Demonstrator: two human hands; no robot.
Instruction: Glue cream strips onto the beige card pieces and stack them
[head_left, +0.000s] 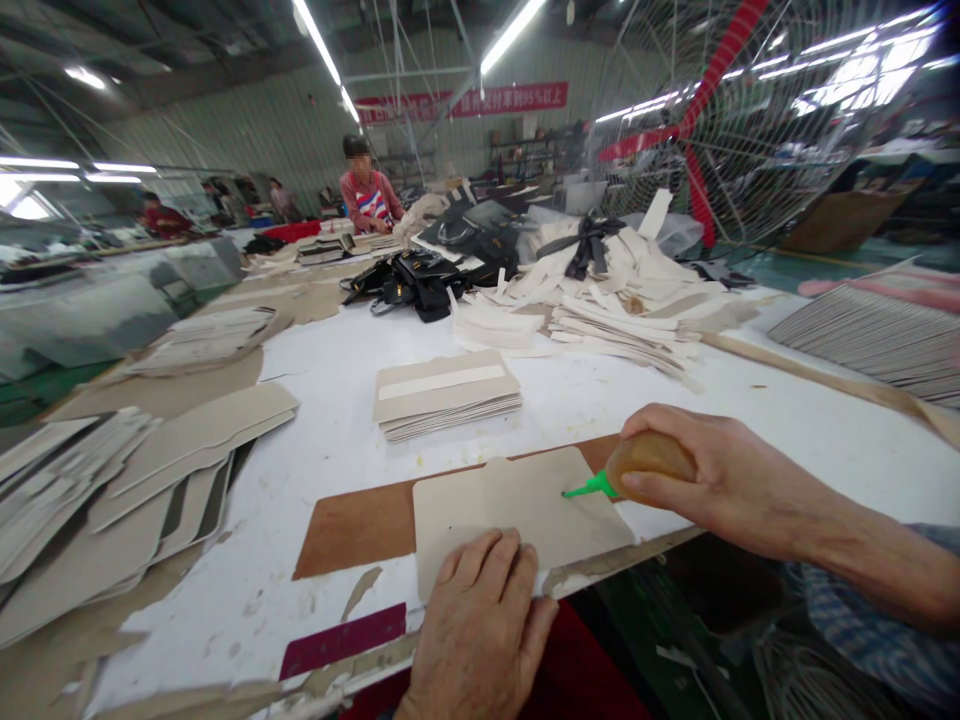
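A beige panel (517,500) lies across a brown strip (360,535) at the table's front edge. My left hand (484,620) rests flat on the panel's lower left part, fingers extended and holding nothing. Wrapped round an amber squeeze bottle (651,462) is my right hand (697,475). The bottle is tilted, and its green nozzle (591,486) points left, with the tip at the right part of the panel. Just behind the panel sits a stack of similar beige panels (448,390), the top one bearing a pale strip.
Loose panels (165,470) spread over the left side. Black pieces (420,280) and cream strips (615,310) are heaped at the back. A ribbed stack (877,330) and a caged fan (690,130) stand right. A maroon strip (345,640) lies in front; a person (367,190) is beyond.
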